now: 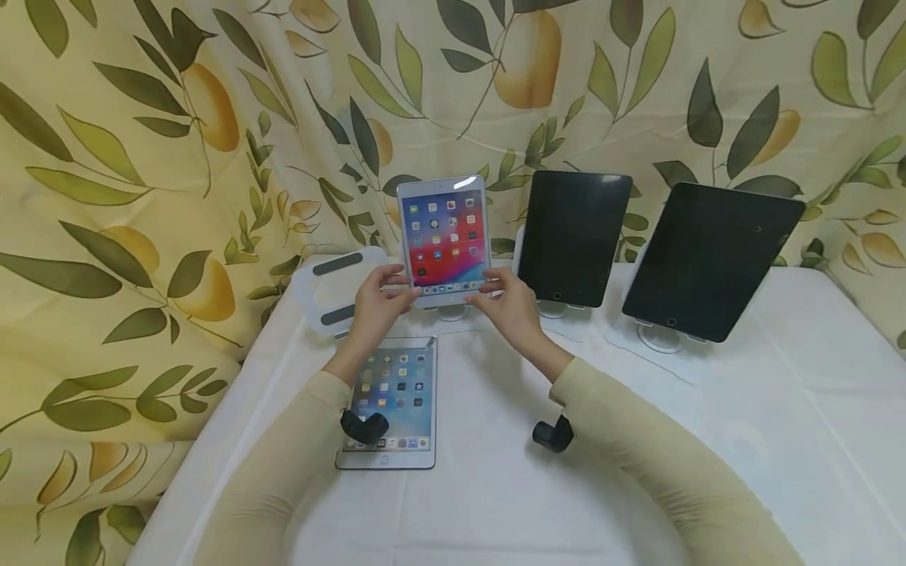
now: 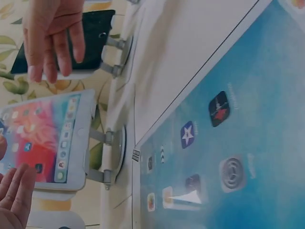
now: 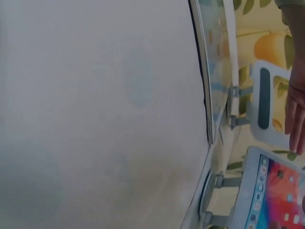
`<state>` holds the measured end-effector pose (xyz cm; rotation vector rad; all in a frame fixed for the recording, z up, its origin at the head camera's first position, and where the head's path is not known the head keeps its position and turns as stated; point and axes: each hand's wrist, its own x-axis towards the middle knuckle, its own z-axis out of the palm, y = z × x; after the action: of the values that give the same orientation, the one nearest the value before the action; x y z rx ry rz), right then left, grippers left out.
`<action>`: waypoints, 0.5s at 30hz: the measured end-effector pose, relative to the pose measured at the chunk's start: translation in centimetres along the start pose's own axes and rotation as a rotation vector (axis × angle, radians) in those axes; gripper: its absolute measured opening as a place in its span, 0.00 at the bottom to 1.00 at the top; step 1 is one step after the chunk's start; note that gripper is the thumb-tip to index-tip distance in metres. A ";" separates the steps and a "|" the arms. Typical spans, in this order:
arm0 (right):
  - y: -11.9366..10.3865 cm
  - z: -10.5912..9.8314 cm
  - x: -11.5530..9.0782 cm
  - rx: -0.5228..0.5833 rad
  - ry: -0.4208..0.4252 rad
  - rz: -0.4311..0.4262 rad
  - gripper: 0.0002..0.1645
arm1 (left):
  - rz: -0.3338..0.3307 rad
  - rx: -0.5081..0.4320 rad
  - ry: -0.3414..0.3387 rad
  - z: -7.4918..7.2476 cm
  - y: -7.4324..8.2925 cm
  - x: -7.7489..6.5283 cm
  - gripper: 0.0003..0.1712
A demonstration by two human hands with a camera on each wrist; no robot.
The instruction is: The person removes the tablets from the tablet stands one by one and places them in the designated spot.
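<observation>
A white tablet (image 1: 444,236) with a lit red-and-blue home screen leans upright on a stand at the back. My left hand (image 1: 382,303) is at its lower left corner and my right hand (image 1: 510,306) at its lower right. In the left wrist view, the right hand (image 2: 55,38) has its fingers extended. The right wrist view shows the left hand (image 3: 296,114) with straight fingers beside the tablet (image 3: 271,191); whether either hand touches it is hard to tell. Another white tablet (image 1: 406,393) with a blue screen lies flat under my left forearm.
Left of the upright tablet stands a bare white stand (image 1: 306,295) with dark pads. To the right, a dark-screened tablet (image 1: 576,236) and a second dark tablet (image 1: 711,259) lean on stands. A white cloth (image 1: 524,503) covers the table; a leaf-patterned curtain (image 1: 233,94) hangs behind.
</observation>
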<state>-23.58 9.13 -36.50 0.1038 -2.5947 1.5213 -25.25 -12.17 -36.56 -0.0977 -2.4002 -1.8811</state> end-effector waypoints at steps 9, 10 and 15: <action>0.0 -0.1 2.2 -0.041 0.075 -0.015 0.32 | 0.062 0.150 0.086 1.4 1.1 1.9 0.31; 0.1 -0.1 2.5 -0.043 0.084 -0.017 0.33 | 0.074 0.164 0.101 1.6 1.3 2.1 0.31; 0.2 -0.3 3.3 -0.049 0.125 -0.015 0.32 | 0.121 0.194 0.167 2.1 1.3 2.8 0.31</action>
<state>-26.82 9.47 -36.05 0.0220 -2.5255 1.4104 -27.97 -9.78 -35.47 -0.0677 -2.3889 -1.5330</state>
